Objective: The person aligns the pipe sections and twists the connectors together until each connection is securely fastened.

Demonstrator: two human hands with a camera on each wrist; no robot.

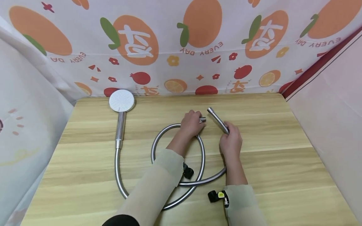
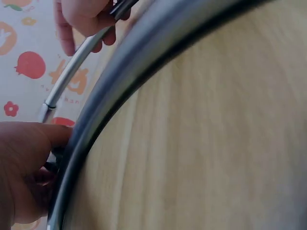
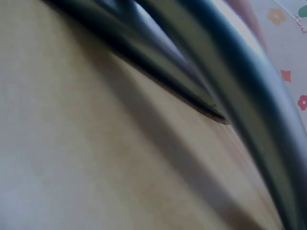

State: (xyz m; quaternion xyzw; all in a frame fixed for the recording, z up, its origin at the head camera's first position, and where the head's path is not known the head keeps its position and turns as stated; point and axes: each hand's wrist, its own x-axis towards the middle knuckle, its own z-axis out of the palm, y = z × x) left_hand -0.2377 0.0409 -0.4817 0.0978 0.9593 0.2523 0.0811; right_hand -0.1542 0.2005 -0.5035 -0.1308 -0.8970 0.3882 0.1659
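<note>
A silver shower head (image 1: 122, 101) lies face up at the left of the table, joined to a flexible metal shower hose (image 1: 202, 157) that loops across the middle. My left hand (image 1: 192, 124) holds a small silver metal fitting (image 1: 202, 119) above the loop; the fingers hide most of it. My right hand (image 1: 231, 141) grips the hose near its free end, and the silver end piece (image 1: 210, 110) points up and left, apart from the fitting. In the left wrist view the right hand (image 2: 88, 19) curls round the hose. Close, blurred hose (image 3: 230, 62) fills much of the right wrist view.
The wooden table (image 1: 282, 169) backs onto a white curtain (image 1: 169, 37) printed with fruit. White cloth walls (image 1: 333, 94) stand at both sides. A small black camera (image 1: 188, 172) sits at the left cuff, and another (image 1: 215, 196) at the right.
</note>
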